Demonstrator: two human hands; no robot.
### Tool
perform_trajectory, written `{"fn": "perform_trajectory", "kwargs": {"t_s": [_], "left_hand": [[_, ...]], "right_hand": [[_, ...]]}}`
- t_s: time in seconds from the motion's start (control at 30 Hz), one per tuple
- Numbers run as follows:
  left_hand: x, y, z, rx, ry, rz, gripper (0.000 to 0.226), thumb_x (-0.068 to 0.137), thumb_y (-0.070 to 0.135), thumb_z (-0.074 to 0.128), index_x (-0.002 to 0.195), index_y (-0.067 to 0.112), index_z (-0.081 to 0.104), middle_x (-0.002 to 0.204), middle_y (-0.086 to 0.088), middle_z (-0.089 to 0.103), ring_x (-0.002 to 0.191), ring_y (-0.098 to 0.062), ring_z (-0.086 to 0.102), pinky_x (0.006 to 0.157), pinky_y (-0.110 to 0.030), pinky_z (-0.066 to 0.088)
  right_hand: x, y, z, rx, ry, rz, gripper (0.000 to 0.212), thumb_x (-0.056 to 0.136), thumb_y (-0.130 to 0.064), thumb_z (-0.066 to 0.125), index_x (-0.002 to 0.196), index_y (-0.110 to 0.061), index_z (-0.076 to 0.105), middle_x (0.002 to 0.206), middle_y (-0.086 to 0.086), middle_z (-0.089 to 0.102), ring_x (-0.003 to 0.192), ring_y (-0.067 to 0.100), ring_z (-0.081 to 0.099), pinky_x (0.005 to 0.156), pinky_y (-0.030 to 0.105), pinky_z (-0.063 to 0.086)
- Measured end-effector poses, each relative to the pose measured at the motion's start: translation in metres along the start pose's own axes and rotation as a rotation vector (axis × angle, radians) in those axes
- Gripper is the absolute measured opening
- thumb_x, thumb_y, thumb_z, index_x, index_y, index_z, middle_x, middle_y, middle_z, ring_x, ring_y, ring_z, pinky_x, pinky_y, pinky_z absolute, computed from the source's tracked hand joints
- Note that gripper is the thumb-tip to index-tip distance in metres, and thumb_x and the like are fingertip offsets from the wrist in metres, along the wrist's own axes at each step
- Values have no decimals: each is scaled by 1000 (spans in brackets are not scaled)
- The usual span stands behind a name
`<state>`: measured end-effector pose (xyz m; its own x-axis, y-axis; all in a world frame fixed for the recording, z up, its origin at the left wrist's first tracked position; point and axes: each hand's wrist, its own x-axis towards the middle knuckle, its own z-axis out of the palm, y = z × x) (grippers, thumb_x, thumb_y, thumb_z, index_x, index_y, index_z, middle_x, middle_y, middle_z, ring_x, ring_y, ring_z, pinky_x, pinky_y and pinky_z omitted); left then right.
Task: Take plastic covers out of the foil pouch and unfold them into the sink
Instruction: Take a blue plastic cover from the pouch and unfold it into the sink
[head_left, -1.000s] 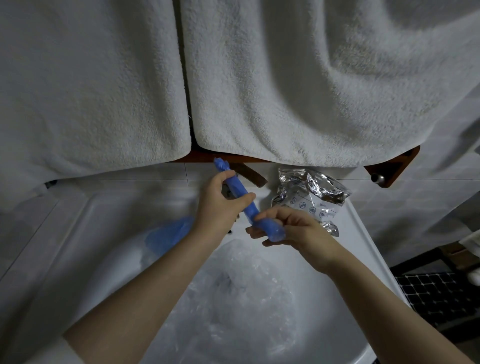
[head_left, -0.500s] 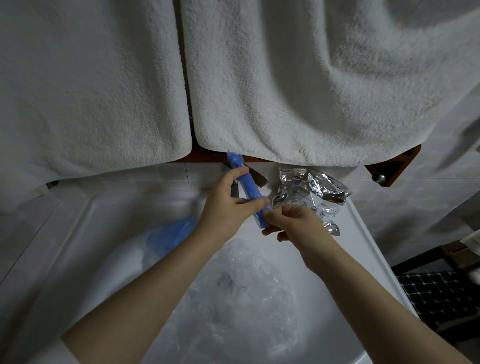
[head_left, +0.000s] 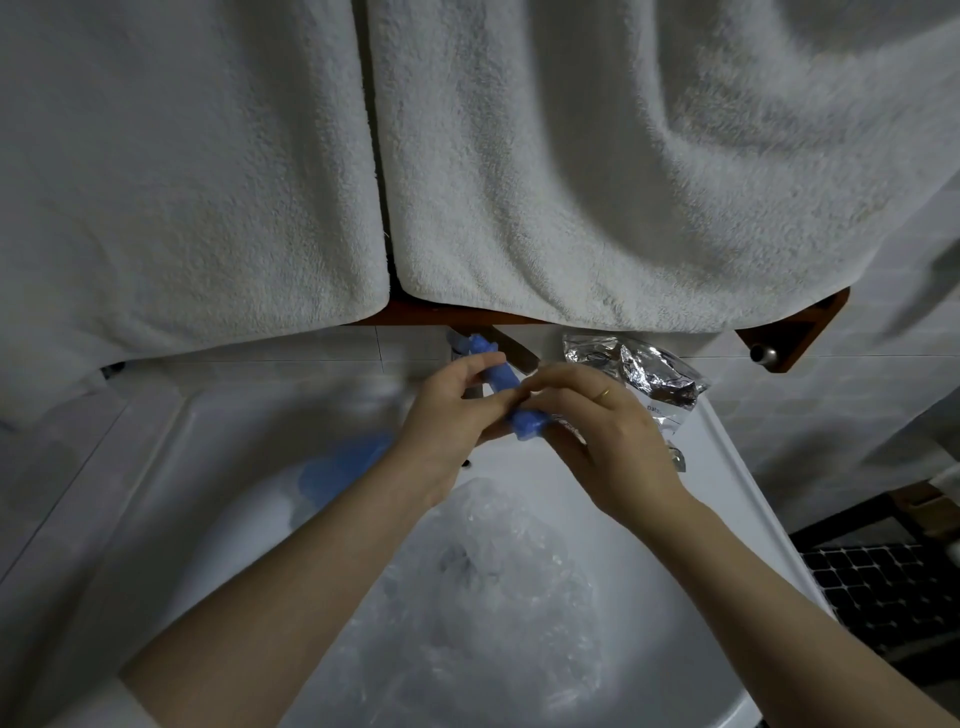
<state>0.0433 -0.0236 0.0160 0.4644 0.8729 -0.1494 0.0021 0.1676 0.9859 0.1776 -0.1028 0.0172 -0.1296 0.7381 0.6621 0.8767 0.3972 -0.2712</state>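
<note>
Two thick white terry towels (head_left: 597, 171) are hanging side by side across the top of the view, their looped pile soft and heavily folded on the right, draped over a reddish-brown wooden rail (head_left: 800, 332). Below them a glossy white sink (head_left: 171, 467) is spreading out, squared at the rim and rounded in the basin. A clear plastic cover (head_left: 493, 587) is lying unfolded in the basin, thin, crinkled and nearly see-through. A second cover, blue and blurred (head_left: 343, 467), is resting against the basin's left slope. On the sink's back right corner a crumpled silver foil pouch (head_left: 639, 369) is sitting, shiny and creased, with a printed white panel below. Above the basin's far edge both hands are holding a folded blue cover (head_left: 511, 397), a tight, narrow roll of matte plastic angled from upper left to lower right. The left hand (head_left: 457, 410) is curling thumb and fingers round its upper part. The right hand (head_left: 602, 436), wearing a thin gold ring (head_left: 602, 393), is pinching the lower end with bent fingers.
</note>
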Motion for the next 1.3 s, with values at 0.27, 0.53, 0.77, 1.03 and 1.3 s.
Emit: {"fn": "perform_trajectory", "kwargs": {"t_s": [0.27,0.53,0.77,1.03,1.3], "left_hand": [[-1,3,-1,34,71,33,27,89,7,59,112,20,63,108,-6,68,98,-25,66,87,-44,54],[-11,6,7,-5,-50,129,22,91,3,52,96,21,64,105,-9,66,85,-14,65,59,-12,49],[-11,3,7,6,-61,90,25,95,6,47,92,22,65,104,-7,67,97,-20,66,83,-33,57],[-6,4,3,4,-34,54,20,96,8,47,100,16,66,97,-6,70,90,-16,68,65,-18,54],[-3,5,5,-255,-15,-37,23,93,5,52,110,18,57,104,-6,66,82,-13,66,68,-24,57]], "right_hand": [[4,-4,-7,31,-192,5,26,89,-25,48,92,-8,68,88,2,68,74,21,62,59,31,52],[16,-14,-3,213,-130,553,22,87,-18,59,68,-25,50,63,2,60,63,20,59,61,35,46],[18,-14,-1,264,-167,739,18,85,-23,65,84,-21,47,63,-4,60,49,10,53,48,22,43],[6,-8,-1,49,-90,192,34,80,-43,58,107,-24,51,120,-2,50,90,7,54,70,24,48],[-1,5,8,-301,22,-133,13,88,-14,57,95,-9,67,108,5,67,98,23,62,78,35,49]]}}
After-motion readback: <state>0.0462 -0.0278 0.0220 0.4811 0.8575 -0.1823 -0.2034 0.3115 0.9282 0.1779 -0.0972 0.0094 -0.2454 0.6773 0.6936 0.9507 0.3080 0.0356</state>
